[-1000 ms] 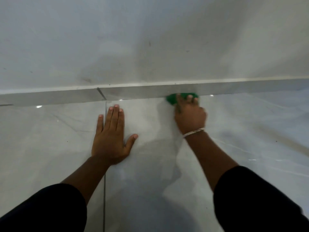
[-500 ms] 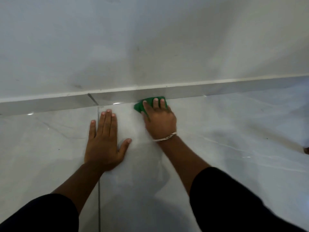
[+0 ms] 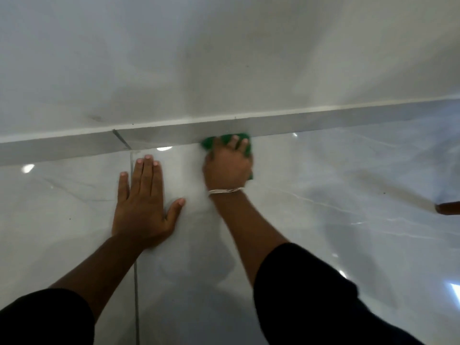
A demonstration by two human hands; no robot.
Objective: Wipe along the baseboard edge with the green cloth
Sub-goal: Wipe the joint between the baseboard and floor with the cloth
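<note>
A grey tiled baseboard (image 3: 298,124) runs across the view where the white wall meets the glossy floor. My right hand (image 3: 227,168) presses a green cloth (image 3: 207,143) against the foot of the baseboard, fingers spread over it; most of the cloth is hidden under the hand. A thin bracelet circles that wrist. My left hand (image 3: 143,197) lies flat on the floor tile, palm down, fingers together, holding nothing, about a hand's width left of the right one.
A grout line (image 3: 135,270) runs down the floor under my left wrist, meeting a baseboard joint (image 3: 120,139). The shiny floor (image 3: 348,232) stretches to the right. A brown body part (image 3: 448,207), unclear which, shows at the right edge.
My right hand first slid the cloth left along the baseboard toward my left hand, then back a little to the right. My left hand stayed planted on the floor.
</note>
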